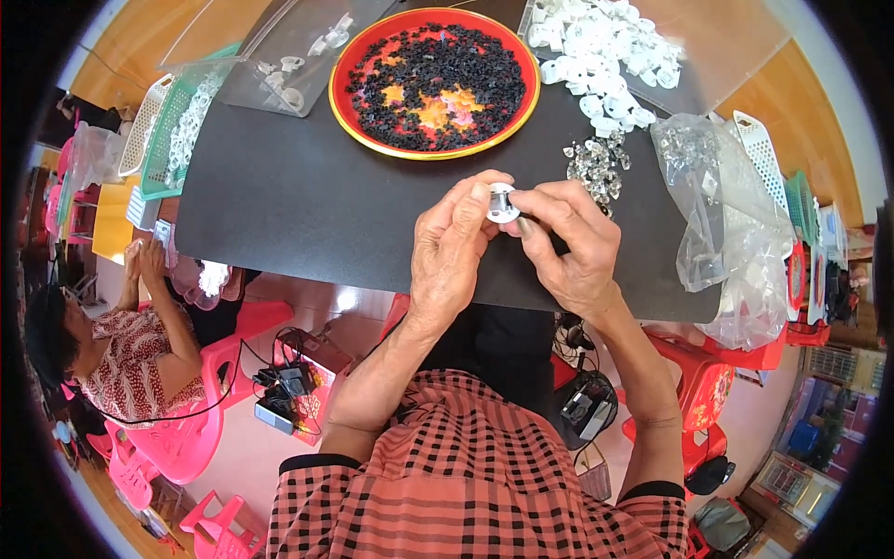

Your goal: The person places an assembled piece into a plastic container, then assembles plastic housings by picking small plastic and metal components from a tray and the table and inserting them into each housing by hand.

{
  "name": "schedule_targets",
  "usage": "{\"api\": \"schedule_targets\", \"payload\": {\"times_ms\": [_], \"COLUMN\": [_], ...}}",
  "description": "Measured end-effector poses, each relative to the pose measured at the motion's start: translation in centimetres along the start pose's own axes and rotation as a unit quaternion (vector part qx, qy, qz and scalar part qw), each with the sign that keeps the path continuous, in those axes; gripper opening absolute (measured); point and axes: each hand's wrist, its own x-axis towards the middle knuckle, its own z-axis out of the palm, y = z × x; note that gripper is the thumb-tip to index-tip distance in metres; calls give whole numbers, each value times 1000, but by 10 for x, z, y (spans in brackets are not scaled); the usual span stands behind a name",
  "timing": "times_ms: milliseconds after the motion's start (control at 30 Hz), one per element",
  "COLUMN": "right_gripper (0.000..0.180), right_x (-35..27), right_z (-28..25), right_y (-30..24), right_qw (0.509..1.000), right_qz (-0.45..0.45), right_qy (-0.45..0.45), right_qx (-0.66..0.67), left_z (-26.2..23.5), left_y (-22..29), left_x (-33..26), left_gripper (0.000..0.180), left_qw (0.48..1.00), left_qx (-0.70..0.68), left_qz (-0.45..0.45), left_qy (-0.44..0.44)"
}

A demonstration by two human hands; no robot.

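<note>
Between my two hands, above the near part of the dark table point(279, 210), is a small round white plastic piece point(504, 214) with a dark and shiny middle. My left hand point(452, 247) pinches its left side between thumb and fingers. The thumb and forefinger of my right hand point(573, 242) press at its right side; whether they hold a smaller part there is hidden. Beyond my hands stands a round red tray point(343, 121) with a yellow rim, holding many tiny black parts point(438, 56). Small clear and metallic pieces point(598, 168) lie in a heap beyond my right hand.
White plastic pieces point(610, 56) are piled at the far right, beside a clear plastic bag point(694, 186). A clear bin point(279, 70) with white pieces stands far left, near a green basket point(168, 144). Another person point(140, 354) sits on a pink chair at left, hands raised together.
</note>
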Motion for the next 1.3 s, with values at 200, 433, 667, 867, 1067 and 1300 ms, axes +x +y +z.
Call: {"api": "schedule_targets", "payload": {"times_ms": [200,433,667,867,1067,1300], "right_gripper": [23,28,33,33,33,34], "right_x": [-1,1,4,3,1,2], "right_z": [2,-9,-7,-9,-9,-7], "right_y": [5,3,1,1,3,3], "right_qw": [998,994,996,996,996,996], "right_qz": [-58,72,52,61,71,64], "right_qy": [1,-34,-14,-19,-24,-23], "right_qx": [-40,71,67,58,52,56], "left_z": [-6,0,-8,0,-3,-4], "left_y": [1,4,2,6,4,4], "left_x": [2,0,3,-2,-2,1], "left_gripper": [36,35,33,30,29,30], "left_qw": [999,999,996,999,999,997], "left_qx": [-16,-23,-31,-14,-21,-64], "left_qz": [-23,-19,-39,-27,-33,-44], "left_qy": [-15,-38,-68,-13,-9,-8]}}
